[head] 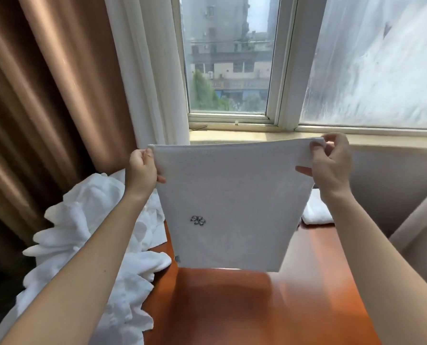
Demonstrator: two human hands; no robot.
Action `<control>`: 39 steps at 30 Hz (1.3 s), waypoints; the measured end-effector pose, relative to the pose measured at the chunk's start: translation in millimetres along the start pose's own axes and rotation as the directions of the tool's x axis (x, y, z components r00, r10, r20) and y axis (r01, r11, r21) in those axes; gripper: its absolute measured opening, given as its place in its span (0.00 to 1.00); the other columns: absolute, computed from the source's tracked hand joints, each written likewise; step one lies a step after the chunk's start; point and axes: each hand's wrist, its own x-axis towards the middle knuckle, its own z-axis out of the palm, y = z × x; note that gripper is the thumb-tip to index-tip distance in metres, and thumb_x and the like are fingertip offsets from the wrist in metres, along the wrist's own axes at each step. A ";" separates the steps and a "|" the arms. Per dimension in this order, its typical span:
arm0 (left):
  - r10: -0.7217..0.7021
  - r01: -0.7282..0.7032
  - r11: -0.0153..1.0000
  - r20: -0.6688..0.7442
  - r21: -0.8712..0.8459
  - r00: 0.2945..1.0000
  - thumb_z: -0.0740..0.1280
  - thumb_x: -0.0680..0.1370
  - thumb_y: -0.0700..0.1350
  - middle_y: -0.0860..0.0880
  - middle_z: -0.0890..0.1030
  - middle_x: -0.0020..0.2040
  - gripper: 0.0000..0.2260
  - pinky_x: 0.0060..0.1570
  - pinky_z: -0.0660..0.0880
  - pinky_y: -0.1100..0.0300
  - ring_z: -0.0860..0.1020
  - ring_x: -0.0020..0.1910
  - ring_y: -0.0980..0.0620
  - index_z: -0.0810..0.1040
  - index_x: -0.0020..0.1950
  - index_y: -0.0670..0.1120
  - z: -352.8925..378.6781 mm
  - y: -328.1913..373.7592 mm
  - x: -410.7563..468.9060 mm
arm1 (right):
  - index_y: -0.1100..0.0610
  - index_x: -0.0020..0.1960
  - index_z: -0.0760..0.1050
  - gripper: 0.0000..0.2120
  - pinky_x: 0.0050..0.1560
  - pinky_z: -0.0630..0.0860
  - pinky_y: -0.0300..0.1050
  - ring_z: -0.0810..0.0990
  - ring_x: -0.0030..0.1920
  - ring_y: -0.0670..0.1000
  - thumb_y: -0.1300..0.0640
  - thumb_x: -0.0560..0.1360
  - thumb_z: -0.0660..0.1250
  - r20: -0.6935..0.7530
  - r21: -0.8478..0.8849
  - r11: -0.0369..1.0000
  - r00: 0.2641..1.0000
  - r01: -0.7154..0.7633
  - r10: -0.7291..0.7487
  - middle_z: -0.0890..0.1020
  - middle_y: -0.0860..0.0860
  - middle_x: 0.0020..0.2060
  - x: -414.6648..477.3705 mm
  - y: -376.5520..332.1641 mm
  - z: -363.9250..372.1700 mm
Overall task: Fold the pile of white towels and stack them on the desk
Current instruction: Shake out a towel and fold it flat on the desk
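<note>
Got one white towel hanging flat and upright over the tabletop. My left hand and right hand are pinching it at the top corners. It has a little dark embroidered logo low on its left side and a small tag at the bottom left corner. The crumpled pile of white towels spills over the tabletop's left edge. A folded towel lies at the far right, partly hidden behind the hanging one.

Both arms stretched forward, forearms bare, hands level and apart. left grip: fingers curled, pinching top corner of towel. right grip: thumb and fingertips pinching opposite corner, one finger extended.
</note>
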 end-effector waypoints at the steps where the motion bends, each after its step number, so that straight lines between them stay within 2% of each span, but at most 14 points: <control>1: 0.001 -0.001 1.000 0.014 0.005 1.000 0.53 0.86 0.51 0.42 0.75 0.39 0.15 0.22 0.68 0.66 0.76 0.20 0.57 0.70 0.50 0.41 -1.7 -3.1 -2.4 | 0.54 0.54 0.67 0.04 0.32 0.82 0.42 0.74 0.41 0.44 0.57 0.82 0.63 -0.008 -0.013 1.000 1.000 -0.009 0.009 0.72 0.46 0.41 -6.9 1.8 -2.1; 4: -0.027 0.029 0.999 0.070 -0.024 0.997 0.53 0.86 0.51 0.40 0.79 0.44 0.16 0.22 0.70 0.65 0.80 0.24 0.54 0.70 0.52 0.39 -0.9 -13.8 -11.9 | 0.52 0.51 0.67 0.05 0.35 0.83 0.42 0.75 0.43 0.44 0.58 0.82 0.62 -0.019 -0.056 0.997 0.999 -0.050 0.049 0.73 0.45 0.42 -23.3 9.8 -7.3; 7: -0.055 0.067 0.993 0.118 -0.093 0.991 0.52 0.86 0.51 0.38 0.81 0.52 0.15 0.28 0.78 0.60 0.85 0.32 0.46 0.70 0.55 0.41 3.1 -21.2 -16.9 | 0.53 0.53 0.66 0.04 0.39 0.81 0.42 0.75 0.45 0.44 0.59 0.82 0.62 -0.026 -0.059 0.994 0.996 -0.092 0.090 0.73 0.46 0.43 -26.4 17.4 -8.8; 12: -0.039 0.053 0.985 0.084 -0.166 0.996 0.50 0.86 0.50 0.37 0.78 0.57 0.11 0.39 0.82 0.56 0.85 0.38 0.47 0.67 0.49 0.49 15.9 -19.2 -13.7 | 0.56 0.55 0.66 0.04 0.44 0.81 0.40 0.75 0.45 0.44 0.59 0.83 0.61 -0.006 -0.024 0.993 0.993 -0.120 0.120 0.73 0.47 0.44 -7.7 21.1 -3.4; 16: -0.014 0.013 0.984 -0.005 -0.179 1.000 0.50 0.86 0.48 0.39 0.77 0.54 0.11 0.44 0.82 0.51 0.84 0.42 0.44 0.66 0.46 0.51 30.8 -0.4 -7.3 | 0.53 0.53 0.67 0.03 0.46 0.81 0.41 0.75 0.45 0.43 0.59 0.83 0.61 0.010 -0.001 0.996 0.996 -0.094 0.094 0.73 0.46 0.44 18.3 17.6 -1.6; 19: 0.009 -0.022 0.987 -0.082 -0.158 0.997 0.51 0.86 0.47 0.45 0.77 0.48 0.11 0.39 0.80 0.53 0.84 0.36 0.50 0.66 0.45 0.51 37.5 13.7 -5.6 | 0.47 0.47 0.66 0.09 0.48 0.82 0.44 0.75 0.44 0.43 0.58 0.82 0.61 0.010 -0.017 0.998 0.998 -0.069 0.069 0.73 0.46 0.43 32.7 9.4 -2.5; 23: 0.071 -0.080 0.995 -0.134 -0.060 0.988 0.51 0.86 0.49 0.48 0.77 0.39 0.11 0.33 0.74 0.56 0.81 0.29 0.56 0.66 0.46 0.52 39.7 13.2 -20.5 | 0.47 0.47 0.66 0.08 0.47 0.82 0.45 0.75 0.44 0.43 0.59 0.82 0.61 -0.006 -0.022 0.999 0.999 -0.050 0.050 0.73 0.46 0.43 27.2 3.7 -11.3; 26: 0.064 -0.067 0.998 -0.131 -0.019 0.989 0.51 0.86 0.50 0.45 0.76 0.36 0.12 0.37 0.74 0.52 0.78 0.33 0.46 0.67 0.49 0.46 34.3 -4.9 -46.2 | 0.49 0.49 0.67 0.07 0.46 0.81 0.44 0.75 0.46 0.44 0.60 0.81 0.61 -0.015 -0.029 0.996 0.997 -0.079 0.079 0.74 0.46 0.44 -2.5 9.8 -25.1; 29: -0.011 0.013 1.000 -0.058 0.028 0.998 0.50 0.86 0.50 0.36 0.78 0.41 0.13 0.47 0.76 0.42 0.78 0.42 0.36 0.66 0.48 0.44 26.7 -40.8 -84.3 | 0.54 0.53 0.68 0.05 0.47 0.81 0.45 0.76 0.46 0.45 0.62 0.80 0.61 -0.052 -0.043 0.988 0.988 -0.149 0.147 0.74 0.46 0.44 -50.8 27.8 -42.2; 30: -0.049 0.050 0.997 -0.028 0.054 0.998 0.49 0.86 0.50 0.35 0.78 0.43 0.13 0.50 0.75 0.40 0.78 0.45 0.35 0.66 0.49 0.44 23.1 -53.7 -100.6 | 0.55 0.53 0.68 0.05 0.48 0.80 0.47 0.75 0.45 0.44 0.62 0.79 0.61 -0.066 -0.047 0.983 0.982 -0.179 0.176 0.74 0.46 0.43 -69.6 35.3 -47.8; 32: -0.119 0.116 0.987 0.020 0.111 0.993 0.49 0.85 0.50 0.39 0.78 0.41 0.14 0.49 0.77 0.40 0.79 0.44 0.36 0.67 0.50 0.44 13.7 -80.3 -135.8 | 0.54 0.50 0.69 0.04 0.50 0.80 0.52 0.75 0.43 0.44 0.62 0.78 0.61 -0.085 -0.074 0.966 0.966 -0.249 0.243 0.74 0.47 0.43 -110.8 51.8 -59.6; 35: -0.202 0.188 0.969 0.076 0.161 0.976 0.49 0.85 0.51 0.46 0.77 0.37 0.13 0.46 0.78 0.42 0.80 0.41 0.39 0.67 0.52 0.45 -1.1 -116.8 -189.3 | 0.57 0.51 0.70 0.03 0.52 0.80 0.58 0.75 0.44 0.47 0.62 0.77 0.60 -0.097 -0.154 0.923 0.935 -0.354 0.342 0.75 0.49 0.43 -172.4 78.3 -80.6; 39: -0.277 0.242 0.938 0.117 0.250 0.954 0.48 0.85 0.51 0.48 0.77 0.35 0.13 0.43 0.75 0.48 0.80 0.38 0.43 0.66 0.50 0.46 -21.0 -158.2 -247.8 | 0.57 0.52 0.69 0.04 0.54 0.80 0.63 0.74 0.43 0.48 0.60 0.78 0.61 -0.139 -0.245 0.848 0.882 -0.471 0.450 0.74 0.48 0.42 -241.7 107.8 -104.0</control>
